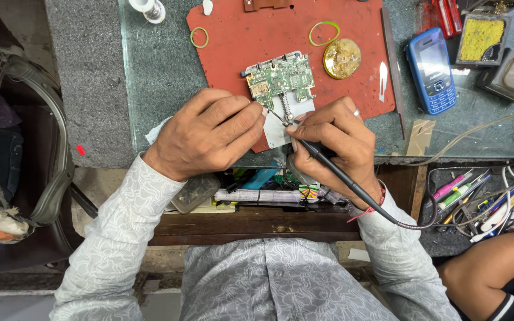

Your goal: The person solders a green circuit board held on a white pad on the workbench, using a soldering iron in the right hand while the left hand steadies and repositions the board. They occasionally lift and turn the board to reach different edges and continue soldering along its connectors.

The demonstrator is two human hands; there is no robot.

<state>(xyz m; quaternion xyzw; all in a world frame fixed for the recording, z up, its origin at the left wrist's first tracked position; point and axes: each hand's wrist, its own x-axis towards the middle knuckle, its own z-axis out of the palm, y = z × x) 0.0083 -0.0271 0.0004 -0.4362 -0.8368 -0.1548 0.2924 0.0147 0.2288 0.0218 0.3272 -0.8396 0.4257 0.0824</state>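
Your left hand (209,132) is curled nearly closed, fingertips pinched on what looks like a thin strand of wire, though it is too fine to be sure. Your right hand (334,138) is wrapped around a black soldering iron (322,159), its tip meeting the left fingertips just below a green circuit board (281,78). The board lies at 12 o'clock from your hands, on a white phone frame (292,110) that rests on a red mat (251,35). The iron's cable (406,224) trails off toward 4 o'clock.

At 1 o'clock on the mat sits a round golden tin (341,58), with two green rubber bands (324,32) lying at 11 and 12 o'clock. Well apart at 2 o'clock, a blue phone (431,69) lies on the glass bench top (156,77), beside a tray holding a yellow sponge (480,38). Directly below your hands, an open drawer (257,193) holds small tools. Another person's arm (495,264) shows at 4 o'clock, and a worn chair (13,148) stands at 9 o'clock.
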